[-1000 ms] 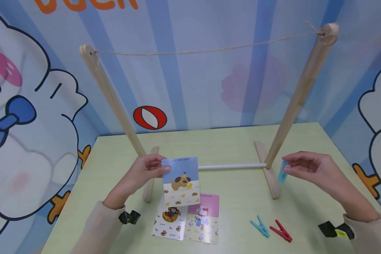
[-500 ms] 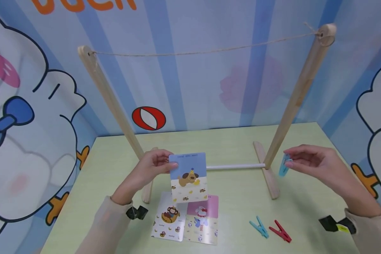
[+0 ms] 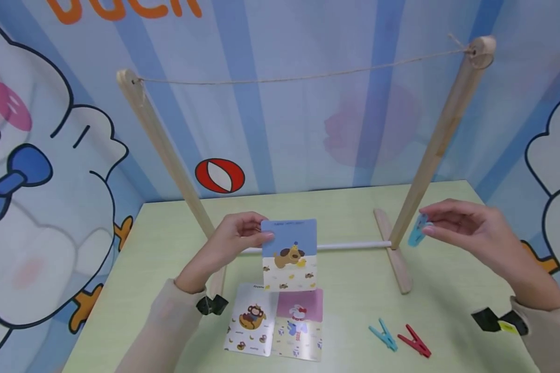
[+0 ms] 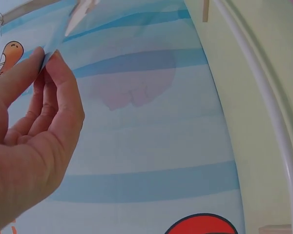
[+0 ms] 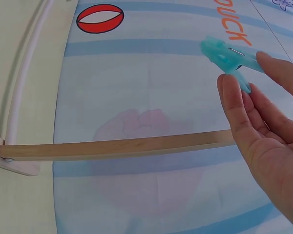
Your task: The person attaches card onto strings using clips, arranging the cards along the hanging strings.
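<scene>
Between thumb and fingers, my left hand pinches the left edge of a card with a blue top and a cartoon dog. That card is held up above the table, in front of a white rod. The left wrist view shows the card nearly edge-on at the fingertips. My right hand pinches a light blue clothespin near the right post. In the right wrist view the clothespin points away from the fingertips. Two cards lie on the table: a monkey card and a pink-topped card, partly overlapped in view by the held card.
A string runs between the tops of a left wooden post and a right wooden post. A white rod joins their bases. A blue clothespin and a red clothespin lie on the table.
My left hand has carried the dog card to the right and slightly up. My right hand has risen a little with the clothespin. The cards and clothespins on the table stay put.
</scene>
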Demonstrator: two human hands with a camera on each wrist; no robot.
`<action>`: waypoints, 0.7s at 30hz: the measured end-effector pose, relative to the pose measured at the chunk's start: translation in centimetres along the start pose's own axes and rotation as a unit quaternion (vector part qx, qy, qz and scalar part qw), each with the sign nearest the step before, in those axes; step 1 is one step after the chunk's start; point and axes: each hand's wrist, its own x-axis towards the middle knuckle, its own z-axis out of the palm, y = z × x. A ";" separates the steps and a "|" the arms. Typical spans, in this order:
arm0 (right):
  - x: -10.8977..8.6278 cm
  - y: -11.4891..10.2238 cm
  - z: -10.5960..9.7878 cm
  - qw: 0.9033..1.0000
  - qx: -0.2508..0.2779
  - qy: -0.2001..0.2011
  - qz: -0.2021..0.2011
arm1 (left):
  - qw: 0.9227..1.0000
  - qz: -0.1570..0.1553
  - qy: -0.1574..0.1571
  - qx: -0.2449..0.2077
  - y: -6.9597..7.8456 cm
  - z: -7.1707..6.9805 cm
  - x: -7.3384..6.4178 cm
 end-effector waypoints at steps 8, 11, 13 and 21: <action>0.4 -0.9 0.1 0.999 -0.017 0.020 -0.023 | 1.000 0.002 0.002 0.020 2.3 0.8 0.5; 0.5 -1.1 0.1 0.999 -0.028 0.027 -0.027 | 1.000 0.000 0.002 0.019 2.5 0.9 0.8; 0.6 -1.2 0.1 0.999 -0.031 0.030 -0.032 | 1.000 0.003 0.000 0.016 2.5 0.9 1.0; 0.9 -1.6 -0.3 0.998 -0.041 0.037 -0.033 | 1.000 0.007 -0.002 -0.002 0.7 1.1 2.8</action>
